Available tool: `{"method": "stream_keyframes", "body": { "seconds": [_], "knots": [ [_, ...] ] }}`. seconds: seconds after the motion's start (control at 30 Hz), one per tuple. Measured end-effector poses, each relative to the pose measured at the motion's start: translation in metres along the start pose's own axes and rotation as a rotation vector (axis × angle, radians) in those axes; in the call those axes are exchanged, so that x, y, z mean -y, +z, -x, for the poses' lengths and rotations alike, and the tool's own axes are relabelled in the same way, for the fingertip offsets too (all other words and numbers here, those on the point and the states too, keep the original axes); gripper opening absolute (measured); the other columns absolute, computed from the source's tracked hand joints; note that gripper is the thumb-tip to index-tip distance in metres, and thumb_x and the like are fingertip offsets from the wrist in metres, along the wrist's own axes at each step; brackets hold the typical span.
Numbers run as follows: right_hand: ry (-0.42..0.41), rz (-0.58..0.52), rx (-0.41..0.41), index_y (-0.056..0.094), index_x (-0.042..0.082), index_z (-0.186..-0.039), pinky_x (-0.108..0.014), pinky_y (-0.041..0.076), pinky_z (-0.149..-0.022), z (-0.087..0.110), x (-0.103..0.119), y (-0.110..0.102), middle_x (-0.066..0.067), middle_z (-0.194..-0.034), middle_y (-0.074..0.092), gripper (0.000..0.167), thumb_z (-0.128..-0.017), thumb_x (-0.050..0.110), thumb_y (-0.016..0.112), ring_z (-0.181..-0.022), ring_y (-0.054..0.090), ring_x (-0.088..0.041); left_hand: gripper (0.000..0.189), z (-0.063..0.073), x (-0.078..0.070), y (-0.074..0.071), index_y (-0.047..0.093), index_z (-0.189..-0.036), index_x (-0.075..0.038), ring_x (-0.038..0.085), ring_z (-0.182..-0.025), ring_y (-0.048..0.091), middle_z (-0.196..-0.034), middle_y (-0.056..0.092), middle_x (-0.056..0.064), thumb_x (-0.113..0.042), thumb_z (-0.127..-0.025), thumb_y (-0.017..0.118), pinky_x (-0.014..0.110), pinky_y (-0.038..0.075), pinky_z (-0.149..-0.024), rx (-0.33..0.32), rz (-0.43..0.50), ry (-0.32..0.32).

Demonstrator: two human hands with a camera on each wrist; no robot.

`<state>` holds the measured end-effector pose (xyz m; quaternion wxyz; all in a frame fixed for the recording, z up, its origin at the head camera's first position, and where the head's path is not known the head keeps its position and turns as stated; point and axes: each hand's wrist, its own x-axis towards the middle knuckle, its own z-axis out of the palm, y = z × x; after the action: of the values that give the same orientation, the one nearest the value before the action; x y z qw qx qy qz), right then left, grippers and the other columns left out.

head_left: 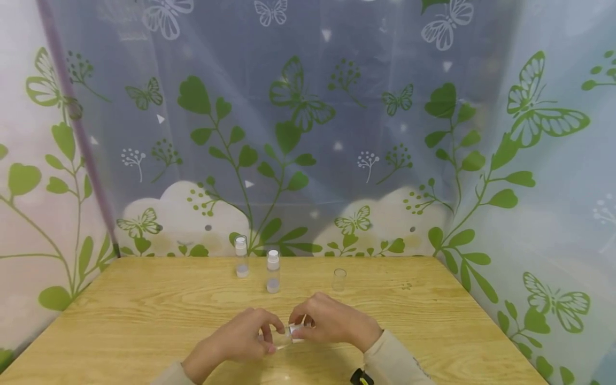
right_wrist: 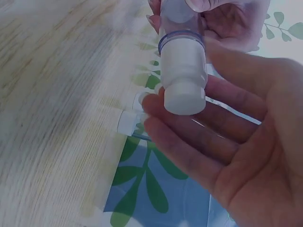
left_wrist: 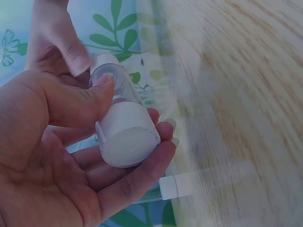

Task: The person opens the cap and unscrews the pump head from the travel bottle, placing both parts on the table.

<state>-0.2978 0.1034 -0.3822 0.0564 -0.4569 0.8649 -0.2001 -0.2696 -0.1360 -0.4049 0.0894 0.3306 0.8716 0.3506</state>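
Observation:
A small clear pump bottle (head_left: 297, 333) with a white top and a white base lies tilted between both hands, low over the wooden table. My left hand (head_left: 246, 334) holds it by the body and base; the left wrist view shows the thumb on the clear wall and fingers under the white base (left_wrist: 128, 137). At the other end, my right hand (head_left: 334, 321) has its thumb and fingers around the white pump top (right_wrist: 184, 71). In the right wrist view the fingers pass behind that top, with their tips showing beyond it.
Two similar bottles stand upright toward the table's back, one (head_left: 241, 259) farther left and one (head_left: 272, 272) nearer the middle. Right of them stands a clear cap (head_left: 339, 280). A patterned curtain (head_left: 308, 160) encloses the table (head_left: 409, 310) at the back and sides.

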Motion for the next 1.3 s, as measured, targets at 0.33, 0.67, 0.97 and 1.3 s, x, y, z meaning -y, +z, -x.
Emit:
{"method": "stream_keyframes", "body": {
  "seconds": [0.33, 0.67, 0.97, 1.3],
  "knots": [
    [0.060, -0.097, 0.066, 0.075, 0.008, -0.113, -0.012, 0.044, -0.063, 0.0010, 0.0011, -0.0023, 0.003, -0.084, 0.072, 0.027, -0.109, 0.014, 0.048, -0.056, 0.045, 0.003, 0.033, 0.0020, -0.0007, -0.0008, 0.073, -0.112, -0.002, 0.004, -0.062, 0.059, -0.080, 0.074, 0.001, 0.002, -0.079, 0.078, 0.022, 0.053, -0.064, -0.002, -0.019, -0.005],
    [0.116, -0.163, 0.135, 0.072, 0.008, -0.126, -0.014, 0.051, -0.073, 0.0020, 0.0033, -0.0046, -0.001, -0.107, 0.078, 0.028, -0.108, 0.010, 0.050, -0.065, 0.059, 0.000, 0.032, 0.0010, -0.0023, -0.0023, 0.074, -0.112, -0.002, 0.010, -0.067, 0.068, -0.080, 0.074, 0.002, 0.002, -0.081, 0.077, 0.026, 0.057, -0.066, 0.007, -0.009, -0.025],
    [0.101, -0.151, 0.148, 0.073, 0.010, -0.125, -0.015, 0.055, -0.080, 0.0018, 0.0020, -0.0061, 0.000, -0.118, 0.077, 0.026, -0.104, 0.009, 0.058, -0.090, 0.072, -0.001, 0.031, 0.0009, -0.0026, -0.0018, 0.075, -0.111, -0.003, 0.006, -0.065, 0.064, -0.080, 0.075, 0.001, 0.001, -0.080, 0.079, 0.023, 0.055, -0.065, 0.002, -0.021, -0.001],
    [0.103, -0.129, 0.132, 0.075, 0.009, -0.121, -0.014, 0.055, -0.081, 0.0028, 0.0026, -0.0055, -0.001, -0.115, 0.078, 0.024, -0.098, 0.008, 0.068, -0.090, 0.069, 0.003, 0.034, 0.0008, -0.0015, 0.0012, 0.074, -0.112, -0.002, 0.005, -0.067, 0.064, -0.080, 0.074, 0.001, 0.002, -0.079, 0.079, 0.023, 0.055, -0.067, 0.009, -0.017, -0.008]
  ]
}}
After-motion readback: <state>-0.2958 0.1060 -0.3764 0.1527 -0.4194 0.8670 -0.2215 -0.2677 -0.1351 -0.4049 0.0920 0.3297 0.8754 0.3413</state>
